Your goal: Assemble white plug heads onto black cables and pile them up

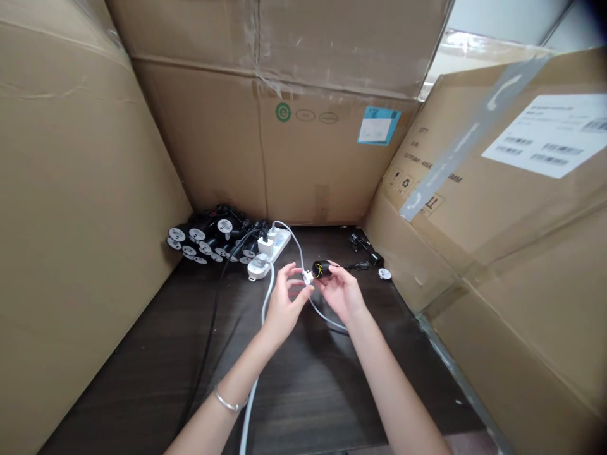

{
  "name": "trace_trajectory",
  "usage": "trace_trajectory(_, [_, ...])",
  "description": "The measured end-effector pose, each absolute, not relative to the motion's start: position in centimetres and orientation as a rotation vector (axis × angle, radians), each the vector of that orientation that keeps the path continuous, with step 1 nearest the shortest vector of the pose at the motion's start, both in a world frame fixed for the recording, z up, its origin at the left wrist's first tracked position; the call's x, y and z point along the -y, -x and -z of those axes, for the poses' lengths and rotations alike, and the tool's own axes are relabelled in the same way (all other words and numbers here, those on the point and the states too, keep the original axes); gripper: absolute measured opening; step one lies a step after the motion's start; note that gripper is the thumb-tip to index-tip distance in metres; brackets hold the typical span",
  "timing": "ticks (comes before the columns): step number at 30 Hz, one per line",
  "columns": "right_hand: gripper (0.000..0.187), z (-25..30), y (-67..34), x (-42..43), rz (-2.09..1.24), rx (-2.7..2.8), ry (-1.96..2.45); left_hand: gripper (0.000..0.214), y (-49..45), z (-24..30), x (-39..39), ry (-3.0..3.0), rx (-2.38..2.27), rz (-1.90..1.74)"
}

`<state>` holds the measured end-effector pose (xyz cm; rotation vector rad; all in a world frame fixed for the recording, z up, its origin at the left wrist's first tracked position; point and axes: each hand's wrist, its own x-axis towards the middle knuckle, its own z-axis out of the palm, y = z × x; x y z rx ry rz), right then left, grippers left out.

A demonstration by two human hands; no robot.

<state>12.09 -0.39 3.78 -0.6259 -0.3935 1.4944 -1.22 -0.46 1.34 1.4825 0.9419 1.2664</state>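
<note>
My left hand (286,297) pinches the small white plug (308,277) at the end of a white cable (265,303). My right hand (342,292) holds a small black cylindrical device (321,269) with yellow marks on it. The plug's tip meets the device's end between my two hands, above the dark wooden table (303,379). The white cable loops back under my right wrist and also runs up to a white power strip (269,251) with white adapters plugged into it.
A heap of several black cylindrical devices with white ends (208,241) lies at the back left. More black parts (365,253) and a white disc (384,273) lie at the back right. Large cardboard boxes (71,208) wall in the table on three sides. A black cable (211,328) crosses the table.
</note>
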Motion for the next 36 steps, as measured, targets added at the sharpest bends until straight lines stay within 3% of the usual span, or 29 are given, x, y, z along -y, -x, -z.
trace_trajectory(8, [0.019, -3.4, -11.7, 0.8, -1.495, 0.485, 0.669, 0.034, 1.3, -1.0, 0.0, -1.379, -0.886, -1.290])
trace_trajectory(36, [0.031, -2.4, -11.1, 0.5, -1.471, 0.472, 0.778, 0.033, 1.5, -2.1, -0.2, -0.745, -0.759, -1.348])
